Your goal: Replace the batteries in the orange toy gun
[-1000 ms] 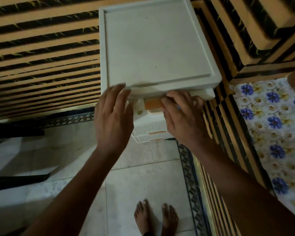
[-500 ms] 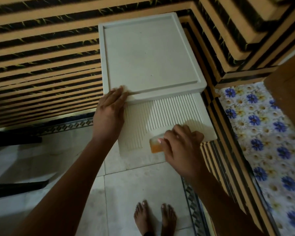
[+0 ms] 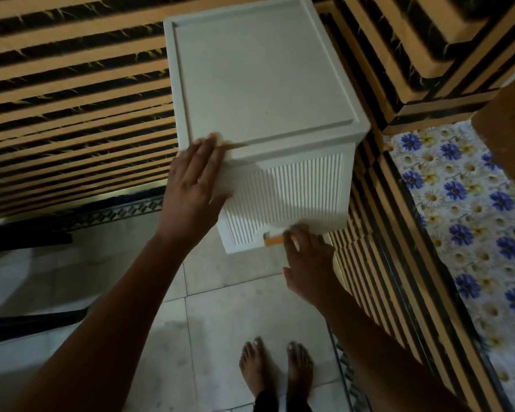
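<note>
A white plastic drawer cabinet [image 3: 259, 78] stands against the striped wall, seen from above. My left hand [image 3: 194, 188] lies flat over the front left corner of its top, fingers straight. Below the top shows a ribbed white front panel [image 3: 298, 197] with a small orange handle [image 3: 273, 241] at its lower edge. My right hand [image 3: 309, 263] has its fingertips hooked on that handle. What is inside the cabinet is hidden. The orange toy gun and the batteries are not in view.
A wall of orange and black stripes [image 3: 72, 114] runs behind and to the right. A blue-flowered cloth [image 3: 464, 221] covers a surface at right, beside a brown edge [image 3: 506, 138]. My bare feet [image 3: 277, 373] stand on pale floor tiles [image 3: 235, 307]. Dark bars [image 3: 27, 319] lie at left.
The ribbed front panel has come into view below the top. My right hand has moved down and toward me with the orange handle. My left hand stays on the top's front edge.
</note>
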{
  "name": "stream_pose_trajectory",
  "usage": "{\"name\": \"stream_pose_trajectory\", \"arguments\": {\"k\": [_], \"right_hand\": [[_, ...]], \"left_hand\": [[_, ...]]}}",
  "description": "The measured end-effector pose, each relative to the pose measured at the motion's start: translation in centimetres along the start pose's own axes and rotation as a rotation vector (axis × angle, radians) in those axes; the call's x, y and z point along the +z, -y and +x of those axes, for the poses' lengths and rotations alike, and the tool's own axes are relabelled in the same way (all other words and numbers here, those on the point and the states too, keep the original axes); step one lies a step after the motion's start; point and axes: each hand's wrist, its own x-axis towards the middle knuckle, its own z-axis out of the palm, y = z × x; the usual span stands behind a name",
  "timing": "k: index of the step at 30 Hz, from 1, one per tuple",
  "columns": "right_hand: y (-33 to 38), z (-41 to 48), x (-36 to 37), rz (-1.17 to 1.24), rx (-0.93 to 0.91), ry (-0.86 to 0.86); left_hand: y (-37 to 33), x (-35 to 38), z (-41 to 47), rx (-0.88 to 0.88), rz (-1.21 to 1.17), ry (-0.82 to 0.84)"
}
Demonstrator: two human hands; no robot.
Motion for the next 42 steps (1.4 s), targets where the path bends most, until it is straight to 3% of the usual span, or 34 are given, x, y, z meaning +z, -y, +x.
{"name": "stream_pose_trajectory", "arguments": {"k": [8,18,25,31,37,42], "right_hand": [[1.3,9.1,1.4,0.009,0.029,0.023],[3.8,10.3,3.4,-0.037,0.143,-0.044],[3.2,10.4,4.9,0.347,0.323,-0.230],[2.6,11.7,3.8,0.465,0.289,-0.187],[2.5,9.4,2.2,0.656,0.241,-0.273],[2.7,5.5,-3.4,0.842,0.193,-0.388]], "left_hand": [[1.4,2.3,-0.1,0.045,0.195,-0.073],[3.0,4.2,0.1,0.137,0.274,-0.228],[2.6,4.5,0.1,0.116,0.235,-0.289],[2.2,4.5,0.1,0.098,0.240,-0.289],[1.4,3.1,-0.2,0.041,0.205,-0.144],[-1.6,-0.7,-0.5,-0.155,-0.072,-0.043]]}}
